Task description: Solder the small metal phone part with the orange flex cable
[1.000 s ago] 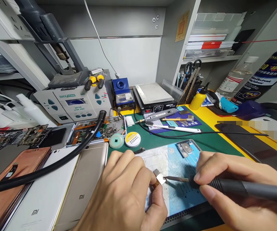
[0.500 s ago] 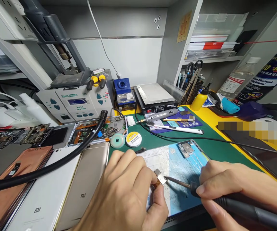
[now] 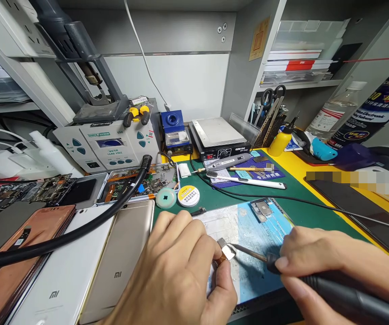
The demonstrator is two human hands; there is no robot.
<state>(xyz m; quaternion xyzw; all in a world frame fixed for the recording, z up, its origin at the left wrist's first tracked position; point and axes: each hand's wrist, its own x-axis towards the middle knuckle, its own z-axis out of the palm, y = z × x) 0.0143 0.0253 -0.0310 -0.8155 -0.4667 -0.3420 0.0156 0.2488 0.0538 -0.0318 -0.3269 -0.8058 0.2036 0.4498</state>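
Between the thumb and forefinger of my left hand (image 3: 181,266) is a small silvery metal part with an orange flex strip (image 3: 227,251). My right hand (image 3: 311,259) grips a black-handled soldering iron (image 3: 341,291) like a pen. Its thin dark tip meets or nearly meets the upper right edge of the metal part; I cannot tell whether they touch. Both hands are over a blue and white work sheet (image 3: 257,266). A small circuit board piece with metal shields (image 3: 262,210) lies on the sheet's far side.
Phones (image 3: 116,266) lie at the left under a thick black hose (image 3: 113,208). Behind are a tray of circuit boards (image 3: 160,178), a hot air station (image 3: 109,144) and a heating plate (image 3: 218,131). A black cable (image 3: 265,195) crosses the green mat (image 3: 319,216). A dark phone (image 3: 367,216) lies right.
The iron's tip has shifted slightly up and left along the metal part's edge. My left hand has stayed almost still, with the part slightly turned.
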